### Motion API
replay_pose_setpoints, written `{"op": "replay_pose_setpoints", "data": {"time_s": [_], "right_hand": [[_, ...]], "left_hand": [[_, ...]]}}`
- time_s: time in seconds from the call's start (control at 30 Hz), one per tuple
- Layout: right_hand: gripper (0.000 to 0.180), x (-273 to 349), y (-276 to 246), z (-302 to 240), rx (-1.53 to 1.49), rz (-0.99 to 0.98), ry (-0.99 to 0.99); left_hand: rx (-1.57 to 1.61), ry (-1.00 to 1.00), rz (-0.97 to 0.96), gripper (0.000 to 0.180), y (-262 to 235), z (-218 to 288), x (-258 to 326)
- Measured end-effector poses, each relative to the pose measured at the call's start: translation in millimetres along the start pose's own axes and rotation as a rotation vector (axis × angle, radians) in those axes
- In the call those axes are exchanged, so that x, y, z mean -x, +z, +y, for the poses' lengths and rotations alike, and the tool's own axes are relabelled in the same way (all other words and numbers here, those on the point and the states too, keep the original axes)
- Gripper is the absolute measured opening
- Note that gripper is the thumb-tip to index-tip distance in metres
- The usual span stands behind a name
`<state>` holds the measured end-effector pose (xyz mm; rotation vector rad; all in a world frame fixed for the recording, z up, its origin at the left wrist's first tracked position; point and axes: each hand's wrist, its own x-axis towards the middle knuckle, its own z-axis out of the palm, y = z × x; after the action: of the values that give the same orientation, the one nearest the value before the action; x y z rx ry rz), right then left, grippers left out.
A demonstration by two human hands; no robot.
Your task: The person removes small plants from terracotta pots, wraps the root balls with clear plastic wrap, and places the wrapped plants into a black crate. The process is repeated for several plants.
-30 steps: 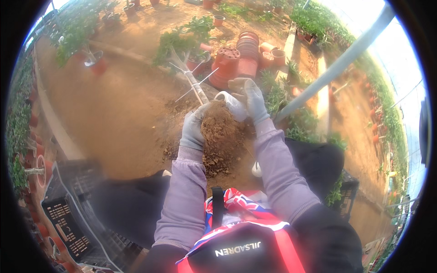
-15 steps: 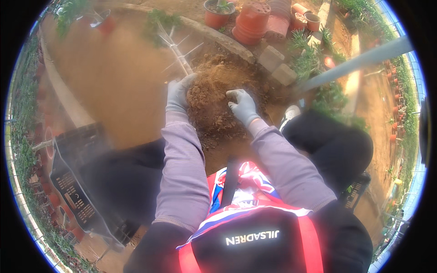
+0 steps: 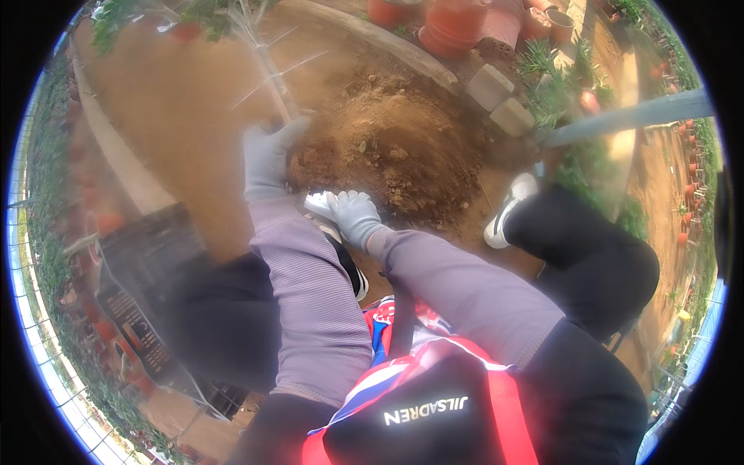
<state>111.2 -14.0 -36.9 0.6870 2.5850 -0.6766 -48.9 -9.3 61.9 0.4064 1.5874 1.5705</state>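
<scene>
My left hand (image 3: pixel 266 159), in a grey glove, is closed at the lower end of a small bare-stemmed plant (image 3: pixel 273 71). The stem leans away toward the far left, with thin side branches and green leaves at its top. To its right lies a mound of loose brown soil (image 3: pixel 407 151) with clods and small stones. My right hand (image 3: pixel 357 219), also gloved, is low beside the mound, its fingers curled against a small white thing (image 3: pixel 318 203) that I cannot make out. Just under that hand is my left shoe (image 3: pixel 361 285), partly hidden by my forearm.
Two bricks (image 3: pixel 501 101) lie right of the mound, near stacked terracotta-coloured pots (image 3: pixel 453 27). A grey pole (image 3: pixel 635 124) slants in from the right above green plants. A black crate (image 3: pixel 132 325) stands at my left, and a curved kerb (image 3: pixel 380 39) runs behind the soil.
My left hand has moved left with the plant, whose stem now stands farther back. My right hand has left the soil, coming down and left to the white thing. The view has shifted slightly.
</scene>
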Motion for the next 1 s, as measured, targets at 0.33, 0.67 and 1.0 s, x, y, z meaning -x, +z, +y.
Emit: {"op": "replay_pose_setpoints", "data": {"time_s": [0.33, 0.67, 1.0], "right_hand": [[0.041, 19.4, -35.0, 117.8, -1.964, -0.045, 0.384], [0.031, 83.9, -108.4, 160.8, -1.147, 0.674, -0.089], [0.029, 129.3, -140.3, 137.4, -0.516, 1.211, -0.067]], "left_hand": [[0.238, -0.073, -0.063, 0.031, 15.1, 9.8, 18.1], [0.329, 0.036, -0.498, 0.027, 81.4, -34.2, 7.0], [0.449, -0.021, -0.516, 0.021, 107.1, -14.5, 27.4]]}}
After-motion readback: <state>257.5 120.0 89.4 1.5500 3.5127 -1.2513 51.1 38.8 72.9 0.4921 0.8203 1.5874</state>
